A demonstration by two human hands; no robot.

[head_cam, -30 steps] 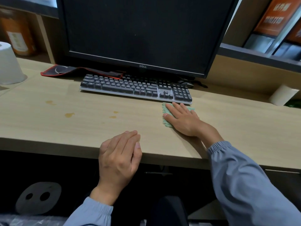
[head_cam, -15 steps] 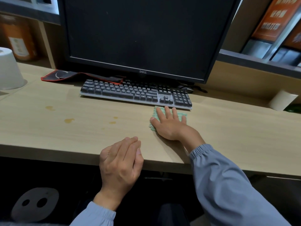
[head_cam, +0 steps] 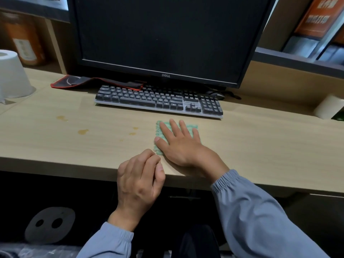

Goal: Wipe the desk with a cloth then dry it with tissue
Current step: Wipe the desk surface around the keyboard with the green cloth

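Green cloth (head_cam: 193, 126) lies flat on the desk (head_cam: 260, 146), in the middle of the frame, just in front of the keyboard (head_cam: 158, 101). The right hand (head_cam: 178, 144) presses down on it with straight, spread fingers. The hand hides most of the cloth; only its left edge and top right corner peek out.

The left hand (head_cam: 139, 175) rests on the front edge of the desk, just beside the right hand. Its fingers are loosely bent and it holds nothing.

Small yellow-brown spots (head_cam: 83, 131) sit on the wood to the left of the cloth, not touching it. A white tissue roll (head_cam: 13, 77) stands at the left edge of the frame, well apart from both hands. Another white roll (head_cam: 327, 107) sits at the right edge.

Behind the keyboard stands a big dark monitor (head_cam: 167, 38). A red and black pad (head_cam: 93, 82) lies partly under it, touching the keyboard's back left corner. A mouse (head_cam: 216, 94) peeks out behind the keyboard's right end. Books (head_cam: 316, 17) fill the shelf in the upper right.
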